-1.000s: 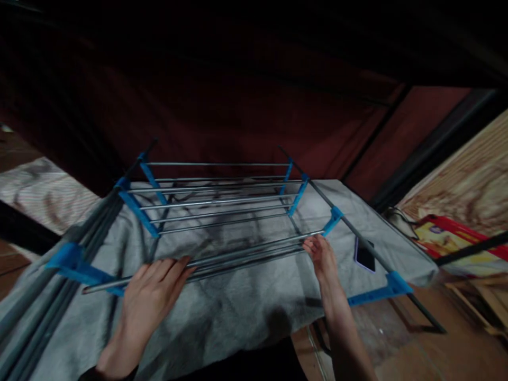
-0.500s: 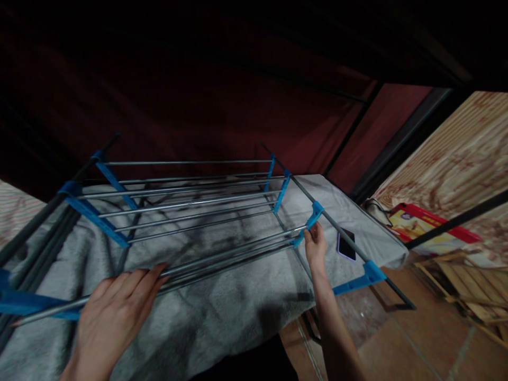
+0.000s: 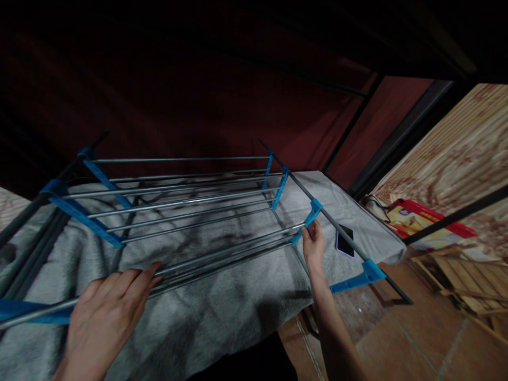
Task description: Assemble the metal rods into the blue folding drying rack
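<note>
A rack of grey metal tubes and blue plastic brackets lies across a grey blanket (image 3: 222, 317). My left hand (image 3: 109, 309) is closed over a metal tube (image 3: 238, 246) at the near side, and the tube's left end passes over a blue bracket (image 3: 35, 311). At the tube's far right end, my right hand (image 3: 314, 244) pinches another blue bracket (image 3: 311, 214), thumb near the tube tip. Whether the tip sits inside the bracket, I cannot tell. Several more tubes (image 3: 190, 201) span the brackets behind.
A phone (image 3: 345, 241) lies on the blanket beyond the right side pole (image 3: 337, 225). A lower right bracket (image 3: 359, 278) juts past the blanket's edge. On the floor side are a red and yellow box (image 3: 420, 217) and wooden slats (image 3: 468, 280). Dark red cloth (image 3: 198, 121) hangs behind.
The view has shifted slightly; the rack's left side and my left hand appear a little further left. Both hands keep their holds.
</note>
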Demonstrator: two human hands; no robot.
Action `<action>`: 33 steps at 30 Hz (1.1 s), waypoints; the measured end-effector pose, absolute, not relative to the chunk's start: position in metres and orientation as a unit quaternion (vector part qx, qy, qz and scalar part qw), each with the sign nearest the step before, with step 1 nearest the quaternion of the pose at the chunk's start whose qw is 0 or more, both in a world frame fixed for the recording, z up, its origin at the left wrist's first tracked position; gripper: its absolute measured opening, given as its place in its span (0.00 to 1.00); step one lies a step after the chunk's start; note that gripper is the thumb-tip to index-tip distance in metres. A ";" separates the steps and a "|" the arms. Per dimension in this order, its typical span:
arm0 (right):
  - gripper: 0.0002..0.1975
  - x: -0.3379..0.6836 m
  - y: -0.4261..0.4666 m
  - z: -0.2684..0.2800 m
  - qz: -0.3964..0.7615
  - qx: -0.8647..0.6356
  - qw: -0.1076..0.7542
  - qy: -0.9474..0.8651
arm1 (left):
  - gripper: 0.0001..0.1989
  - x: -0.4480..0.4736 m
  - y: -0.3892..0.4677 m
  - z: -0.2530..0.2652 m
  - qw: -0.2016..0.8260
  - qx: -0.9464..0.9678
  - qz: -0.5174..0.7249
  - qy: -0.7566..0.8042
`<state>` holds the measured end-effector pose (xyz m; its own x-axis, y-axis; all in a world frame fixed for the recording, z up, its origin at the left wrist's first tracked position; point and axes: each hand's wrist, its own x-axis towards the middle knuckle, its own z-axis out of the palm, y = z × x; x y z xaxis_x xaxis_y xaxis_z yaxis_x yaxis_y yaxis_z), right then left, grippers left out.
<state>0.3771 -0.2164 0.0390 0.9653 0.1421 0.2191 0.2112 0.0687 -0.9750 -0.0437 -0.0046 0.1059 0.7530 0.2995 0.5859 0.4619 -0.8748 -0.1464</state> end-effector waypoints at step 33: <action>0.26 0.371 -0.220 0.048 -0.003 -0.663 0.735 -0.142 | 0.12 -0.047 -0.003 0.101 0.143 -0.932 -0.277 -0.186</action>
